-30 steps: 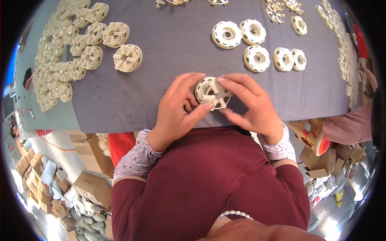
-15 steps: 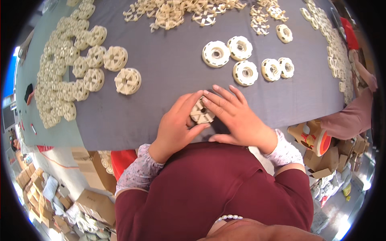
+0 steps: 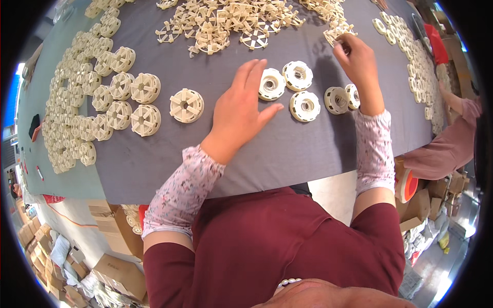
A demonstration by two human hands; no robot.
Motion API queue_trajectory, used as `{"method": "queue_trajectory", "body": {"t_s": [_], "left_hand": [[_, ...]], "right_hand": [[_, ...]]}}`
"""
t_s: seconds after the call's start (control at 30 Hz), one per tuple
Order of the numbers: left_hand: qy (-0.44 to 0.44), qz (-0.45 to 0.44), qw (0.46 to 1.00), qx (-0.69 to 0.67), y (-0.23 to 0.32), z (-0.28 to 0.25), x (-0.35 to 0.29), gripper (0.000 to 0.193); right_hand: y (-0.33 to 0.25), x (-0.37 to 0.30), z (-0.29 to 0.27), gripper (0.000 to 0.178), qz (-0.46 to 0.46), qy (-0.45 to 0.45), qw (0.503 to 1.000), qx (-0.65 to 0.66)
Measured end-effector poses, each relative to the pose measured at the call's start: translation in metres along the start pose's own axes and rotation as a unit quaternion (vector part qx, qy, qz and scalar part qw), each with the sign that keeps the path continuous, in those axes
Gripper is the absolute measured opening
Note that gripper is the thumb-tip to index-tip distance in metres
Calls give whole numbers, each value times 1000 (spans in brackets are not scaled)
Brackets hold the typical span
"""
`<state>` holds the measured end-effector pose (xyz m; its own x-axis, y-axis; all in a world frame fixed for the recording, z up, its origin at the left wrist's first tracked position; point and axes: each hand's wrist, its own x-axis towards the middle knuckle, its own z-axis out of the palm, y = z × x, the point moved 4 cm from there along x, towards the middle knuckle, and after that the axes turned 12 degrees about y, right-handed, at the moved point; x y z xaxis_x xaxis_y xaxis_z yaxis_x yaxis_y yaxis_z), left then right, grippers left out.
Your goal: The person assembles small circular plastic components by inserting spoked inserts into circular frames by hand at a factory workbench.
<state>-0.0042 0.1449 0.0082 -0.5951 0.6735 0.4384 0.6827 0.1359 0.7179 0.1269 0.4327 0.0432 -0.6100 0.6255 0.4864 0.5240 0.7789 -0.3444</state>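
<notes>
My left hand [image 3: 237, 110] hovers over the table, fingers stretched out and nothing in it. Its fingertips are beside a cream plastic ring with a metal spring inside [image 3: 270, 84]. Two more spring-filled rings [image 3: 297, 76] [image 3: 304, 106] sit close by. To that hand's left lies a spoked round disc [image 3: 186, 106], set apart. My right hand [image 3: 358, 61] reaches to the edge of a pile of loose spoked plastic pieces [image 3: 336, 32]. Its fingers are curled together; what they hold, if anything, is hidden. Below its wrist are two other rings [image 3: 336, 100] [image 3: 353, 96], one partly covered.
Many spoked discs [image 3: 102, 97] crowd the table's left side. A large heap of loose spoked pieces [image 3: 221, 23] lies at the far middle. Rows of rings [image 3: 411, 56] line the right side, near another person's arm [image 3: 454, 102]. Cardboard boxes [image 3: 120, 274] stand on the floor.
My hands have parted from the spoked disc they held together. A spoked disc now lies left of my left hand. My right hand has moved far right to the loose pieces.
</notes>
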Motion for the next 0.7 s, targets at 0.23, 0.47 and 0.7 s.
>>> {"method": "queue_trajectory", "body": {"t_s": [0.23, 0.47, 0.7], "left_hand": [[-107, -49, 992, -43, 1, -19, -46, 69], [-120, -93, 984, -89, 24, -35, -89, 70], [-83, -93, 987, -101, 15, -30, -97, 48]], "right_hand": [[-60, -170, -36, 18, 306, -336, 779, 433], [-88, -198, -48, 58, 160, -178, 952, 190], [-86, -192, -49, 70, 62, -280, 920, 265]]}}
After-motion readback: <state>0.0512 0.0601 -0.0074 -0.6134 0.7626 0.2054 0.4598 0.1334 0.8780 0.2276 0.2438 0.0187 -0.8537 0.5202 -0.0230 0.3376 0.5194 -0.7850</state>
